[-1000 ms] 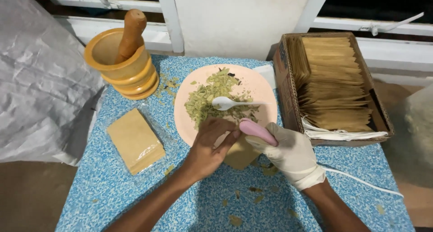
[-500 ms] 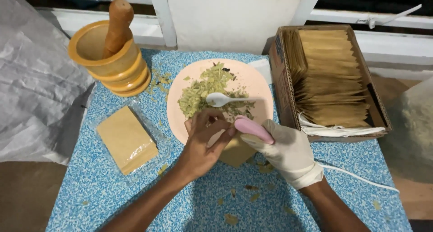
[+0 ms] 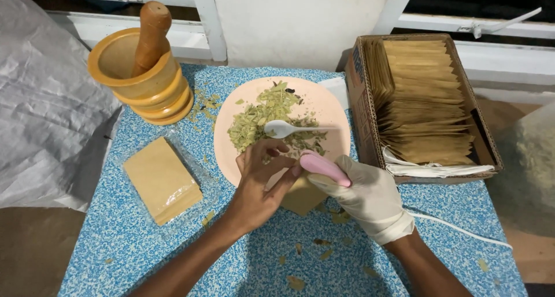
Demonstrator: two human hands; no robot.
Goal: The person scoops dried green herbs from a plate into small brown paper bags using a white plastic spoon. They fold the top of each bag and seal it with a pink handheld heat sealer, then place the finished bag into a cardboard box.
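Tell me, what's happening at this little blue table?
A person works over a blue speckled table. The gloved right hand grips a pink handheld tool, and the bare left hand holds a small brown paper packet at the edge of a pink plate heaped with crushed dried leaves. A white spoon rests on the leaves. Nearby are a wooden mortar and pestle, a wrapped bundle of packets and a cardboard box full of more.
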